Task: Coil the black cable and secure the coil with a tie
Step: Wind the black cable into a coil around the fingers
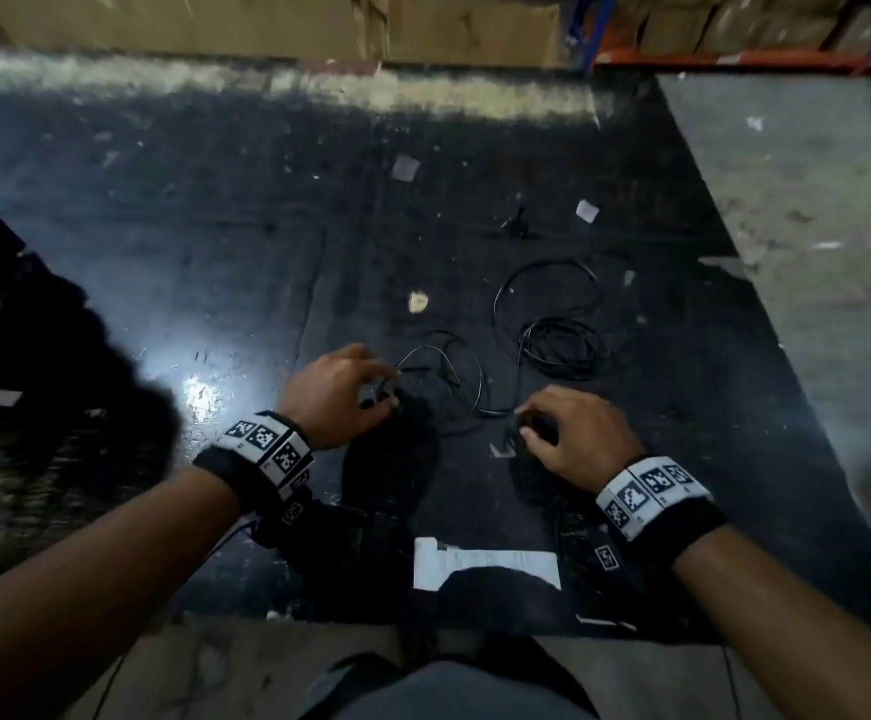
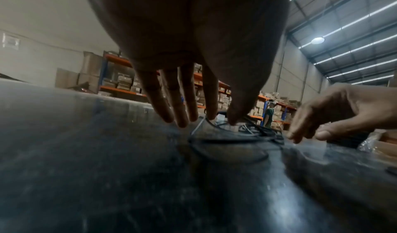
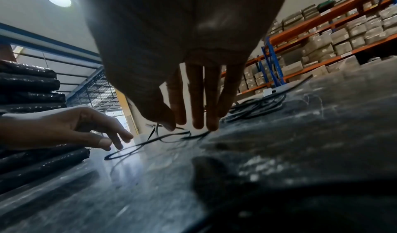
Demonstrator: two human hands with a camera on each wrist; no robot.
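A thin black cable (image 1: pixel 558 350) lies loose on the dark tabletop (image 1: pixel 215 226). It is bunched in a rough coil at the right, with open loops trailing toward both hands. My left hand (image 1: pixel 386 389) pinches the cable between thumb and forefinger at the near-left loop. In the left wrist view, the left hand (image 2: pixel 222 119) points down onto the cable (image 2: pixel 232 140). My right hand (image 1: pixel 522 422) holds the strand a short way to the right. In the right wrist view, its thumb and forefinger (image 3: pixel 175 124) close on the cable (image 3: pixel 150 140). No tie shows clearly.
Paper scraps (image 1: pixel 404 168) and a small black object (image 1: pixel 516 228) lie farther back. A white sheet (image 1: pixel 485 561) sits at the front edge. Black wrapped bundles (image 1: pixel 17 356) crowd the left. The table's right edge (image 1: pixel 734 262) runs diagonally, and shelves of boxes (image 3: pixel 322 37) stand behind.
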